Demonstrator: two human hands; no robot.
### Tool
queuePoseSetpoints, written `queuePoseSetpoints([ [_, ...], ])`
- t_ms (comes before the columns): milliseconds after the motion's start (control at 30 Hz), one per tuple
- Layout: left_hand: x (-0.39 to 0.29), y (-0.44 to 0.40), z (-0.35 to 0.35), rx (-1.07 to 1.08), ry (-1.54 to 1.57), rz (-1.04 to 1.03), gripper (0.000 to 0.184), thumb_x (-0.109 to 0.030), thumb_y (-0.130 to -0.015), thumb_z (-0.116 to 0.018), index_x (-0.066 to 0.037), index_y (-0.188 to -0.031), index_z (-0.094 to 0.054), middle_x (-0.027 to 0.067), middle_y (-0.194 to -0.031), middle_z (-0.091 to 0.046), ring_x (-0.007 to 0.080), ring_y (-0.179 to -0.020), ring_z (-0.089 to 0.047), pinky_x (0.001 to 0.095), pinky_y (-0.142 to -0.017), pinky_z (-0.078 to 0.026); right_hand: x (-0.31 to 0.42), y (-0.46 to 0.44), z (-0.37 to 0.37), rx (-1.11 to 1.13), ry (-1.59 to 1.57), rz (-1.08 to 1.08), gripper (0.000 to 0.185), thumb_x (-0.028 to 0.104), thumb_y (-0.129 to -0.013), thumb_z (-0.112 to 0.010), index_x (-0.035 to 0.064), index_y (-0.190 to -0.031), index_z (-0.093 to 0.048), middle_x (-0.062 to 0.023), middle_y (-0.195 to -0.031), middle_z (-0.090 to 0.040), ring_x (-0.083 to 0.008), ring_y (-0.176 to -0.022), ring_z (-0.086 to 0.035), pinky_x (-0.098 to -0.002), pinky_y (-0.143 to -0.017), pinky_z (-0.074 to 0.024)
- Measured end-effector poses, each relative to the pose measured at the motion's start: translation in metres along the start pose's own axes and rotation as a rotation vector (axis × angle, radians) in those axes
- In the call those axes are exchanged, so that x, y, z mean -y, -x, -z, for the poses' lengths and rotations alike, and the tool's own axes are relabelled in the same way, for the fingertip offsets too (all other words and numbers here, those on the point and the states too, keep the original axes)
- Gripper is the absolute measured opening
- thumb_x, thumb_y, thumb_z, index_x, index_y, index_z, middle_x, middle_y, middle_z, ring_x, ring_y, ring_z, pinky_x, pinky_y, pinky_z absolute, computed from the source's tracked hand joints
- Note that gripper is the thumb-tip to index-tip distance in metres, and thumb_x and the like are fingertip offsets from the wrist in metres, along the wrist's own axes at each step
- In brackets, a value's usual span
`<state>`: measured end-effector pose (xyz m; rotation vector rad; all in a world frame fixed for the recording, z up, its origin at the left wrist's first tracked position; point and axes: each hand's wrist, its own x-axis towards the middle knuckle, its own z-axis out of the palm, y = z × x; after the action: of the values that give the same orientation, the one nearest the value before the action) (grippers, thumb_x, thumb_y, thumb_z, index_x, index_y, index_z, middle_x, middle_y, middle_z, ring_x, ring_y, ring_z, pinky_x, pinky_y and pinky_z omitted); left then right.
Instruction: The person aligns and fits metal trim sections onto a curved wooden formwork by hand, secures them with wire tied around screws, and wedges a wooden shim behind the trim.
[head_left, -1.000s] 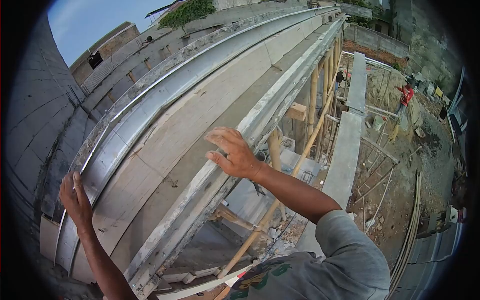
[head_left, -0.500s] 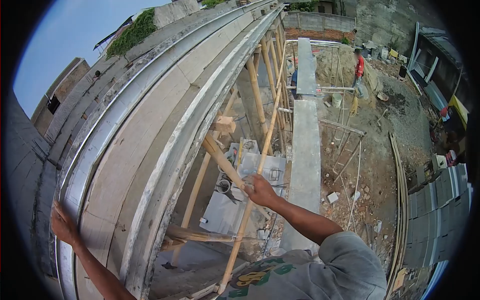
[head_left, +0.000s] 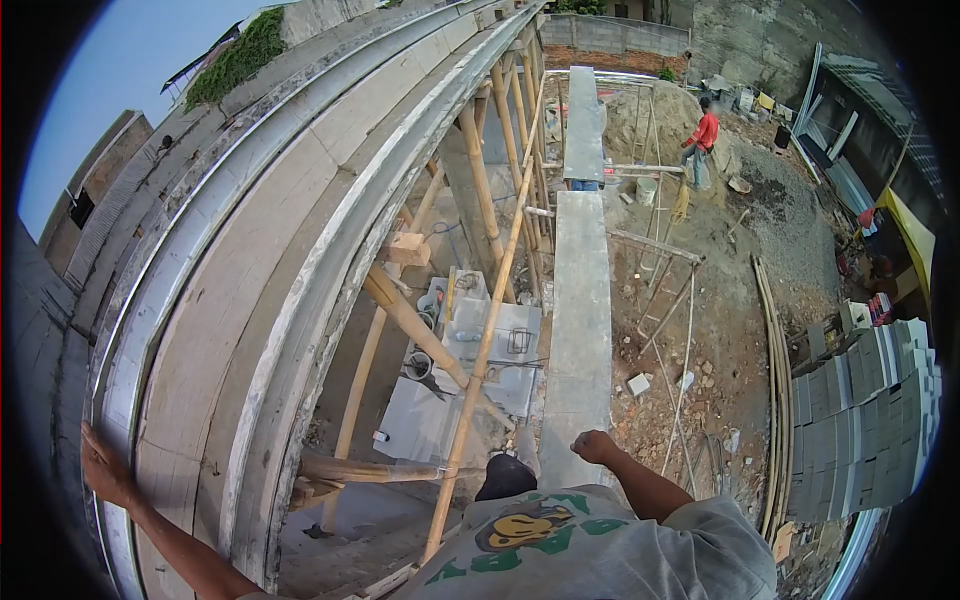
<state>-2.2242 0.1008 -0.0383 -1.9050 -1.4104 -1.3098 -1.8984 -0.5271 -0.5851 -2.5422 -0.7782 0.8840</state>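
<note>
My left hand (head_left: 107,472) rests on the outer rim of a shiny metal gutter channel (head_left: 122,415), its fingers stretched along the edge. My right hand (head_left: 595,447) is curled into a loose fist above a long grey walkway plank (head_left: 580,330), with nothing visible in it. Between the two sides, a slanting bamboo pole (head_left: 478,385) crosses a thicker bamboo brace (head_left: 425,335). A pale concrete ledge (head_left: 270,420) runs alongside the gutter. A dark shoe or foot (head_left: 505,477) shows just beyond my shirt.
Far below, a person in a red top (head_left: 703,135) stands on the dirt by a sand heap. Stacked grey blocks (head_left: 860,420) and long poles (head_left: 775,400) lie at right. A bucket (head_left: 417,366) and pale slabs lie under the bamboo frame.
My right hand has let go of the bamboo poles and moved right and down, over the plank. My left hand stays on the gutter rim. The view has shifted slightly, and a dark shoe now shows.
</note>
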Motion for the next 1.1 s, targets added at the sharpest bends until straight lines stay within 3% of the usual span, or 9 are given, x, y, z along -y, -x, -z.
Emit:
queuePoseSetpoints([
  [200, -0.016, -0.008, -0.012, -0.16, 0.126, -0.027, 0.051, -0.049, -0.098, -0.044, -0.009, -0.12, -0.065, 0.0118, -0.117, -0.067, 0.0285, -0.108, -0.063, 0.0367, -0.092, -0.047, -0.054, 0.0, 0.026, -0.054, -0.011, -0.128, 0.047, 0.044, -0.088, -0.05, 0.0026, -0.096, -0.07, -0.0198, -0.105, -0.067, -0.0388, -0.1, -0.062, -0.0444, -0.089, -0.0491],
  [267, -0.062, -0.009, -0.022, -0.33, 0.154, -0.212, 0.046, -0.044, -0.099, -0.047, -0.006, -0.119, -0.066, 0.0124, -0.116, -0.067, 0.0276, -0.108, -0.063, 0.0358, -0.092, -0.047, -0.066, -0.015, 0.042, -0.088, -0.039, -0.151, 0.046, 0.043, -0.088, -0.051, 0.0015, -0.096, -0.07, -0.0219, -0.103, -0.067, -0.0398, -0.099, -0.062, -0.0449, -0.089, -0.0493],
  [367, -0.192, 0.012, -0.019, -0.218, 0.508, -0.382, 0.039, -0.037, -0.1, -0.05, -0.005, -0.115, -0.067, 0.0119, -0.115, -0.065, 0.0255, -0.108, -0.061, 0.0364, -0.094, -0.046, -0.071, -0.037, 0.101, -0.179, -0.143, -0.202, 0.042, 0.042, -0.086, -0.054, 0.0046, -0.096, -0.071, -0.0219, -0.103, -0.067, -0.0397, -0.1, -0.062, -0.0446, -0.09, -0.0488],
  [500, -0.325, -0.002, -0.057, -0.132, 0.339, -0.6, 0.04, -0.04, -0.099, -0.052, -0.006, -0.114, -0.066, 0.0161, -0.107, -0.068, 0.0306, -0.1, -0.064, 0.0364, -0.09, -0.047, -0.058, -0.071, 0.165, -0.321, -0.228, -0.14, 0.033, 0.036, -0.085, -0.059, 0.007, -0.095, -0.071, -0.0217, -0.1, -0.068, -0.0384, -0.099, -0.063, -0.0444, -0.089, -0.0491],
  [633, -0.395, -0.042, -0.135, 0.016, 0.177, -0.379, 0.066, -0.063, -0.094, -0.039, -0.007, -0.114, -0.068, 0.0186, -0.106, -0.068, 0.0347, -0.103, -0.064, 0.0459, -0.089, -0.047, -0.06, -0.086, 0.189, -0.403, -0.3, -0.154, 0.029, 0.033, -0.084, -0.062, 0.0067, -0.095, -0.071, -0.0214, -0.096, -0.068, -0.0381, -0.094, -0.065, -0.0445, -0.085, -0.0507],
  [733, -0.39, -0.063, -0.2, 0.325, 0.117, -0.23, 0.091, -0.079, -0.087, -0.021, -0.006, -0.11, -0.069, 0.0216, -0.102, -0.068, 0.0395, -0.096, -0.063, 0.0487, -0.085, -0.047, -0.078, -0.078, 0.183, -0.34, -0.243, -0.207, 0.032, 0.034, -0.085, -0.059, 0.0053, -0.094, -0.07, -0.0225, -0.095, -0.068, -0.0396, -0.094, -0.064, -0.0461, -0.086, -0.0504],
  [767, -0.405, -0.057, -0.189, 0.427, -0.101, -0.183, 0.095, -0.081, -0.085, -0.019, -0.005, -0.109, -0.07, 0.0203, -0.102, -0.068, 0.0406, -0.096, -0.063, 0.0479, -0.085, -0.046, -0.088, -0.067, 0.176, -0.302, -0.235, -0.279, 0.033, 0.035, -0.085, -0.058, 0.0051, -0.093, -0.07, -0.0229, -0.095, -0.068, -0.0399, -0.094, -0.064, -0.0463, -0.086, -0.0503],
  [1000, -0.387, -0.079, -0.209, 0.532, -0.103, -0.124, 0.106, -0.089, -0.075, -0.02, -0.008, -0.135, -0.053, 0.0158, -0.132, -0.058, 0.0342, -0.123, -0.053, 0.0461, -0.105, -0.037, -0.162, -0.016, 0.138, -0.019, -0.176, -0.598, 0.045, 0.04, -0.083, -0.056, 0.0003, -0.1, -0.068, -0.0237, -0.111, -0.064, -0.0395, -0.105, -0.061, -0.0448, -0.093, -0.048],
  [1100, -0.368, -0.102, -0.226, 0.641, -0.1, -0.107, 0.096, -0.08, -0.083, -0.027, -0.006, -0.138, -0.049, 0.0161, -0.135, -0.055, 0.0339, -0.126, -0.051, 0.0449, -0.107, -0.035, -0.177, -0.022, 0.129, -0.041, -0.232, -0.674, 0.045, 0.039, -0.083, -0.056, 0.0009, -0.102, -0.069, -0.0236, -0.111, -0.064, -0.0395, -0.106, -0.06, -0.0444, -0.093, -0.0478],
])
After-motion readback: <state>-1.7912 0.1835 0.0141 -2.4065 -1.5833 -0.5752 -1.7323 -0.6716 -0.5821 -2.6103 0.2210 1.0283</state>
